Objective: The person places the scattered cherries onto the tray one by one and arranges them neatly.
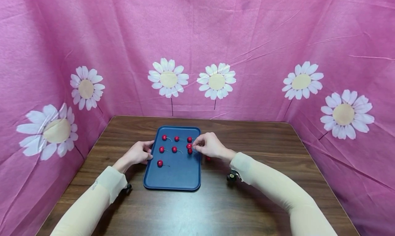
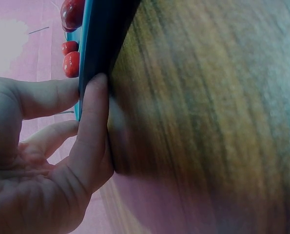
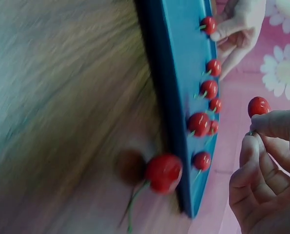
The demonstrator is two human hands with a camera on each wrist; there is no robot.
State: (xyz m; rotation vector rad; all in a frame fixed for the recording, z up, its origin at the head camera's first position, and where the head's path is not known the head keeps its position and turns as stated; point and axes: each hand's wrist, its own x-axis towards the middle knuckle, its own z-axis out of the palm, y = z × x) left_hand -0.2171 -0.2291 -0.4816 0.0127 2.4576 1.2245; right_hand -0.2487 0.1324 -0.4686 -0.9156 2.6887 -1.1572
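Note:
A dark blue tray (image 1: 172, 177) lies on the wooden table, with several red cherries (image 1: 160, 163) spread in loose rows over its upper part. My left hand (image 1: 139, 153) holds the tray's left edge; in the left wrist view one finger reaches over the rim while another (image 2: 92, 112) bears on its outer side. Above the tray's right side, my right hand (image 1: 211, 145) pinches the stem of a cherry (image 3: 258, 105) between thumb and finger. In the head view this cherry nearly overlaps others at the right edge.
One more cherry (image 3: 164, 173) lies on the table just right of the tray, partly hidden below my right hand in the head view. A pink curtain (image 1: 247, 30) with daisies surrounds the wooden table (image 1: 247, 208) at the back and sides.

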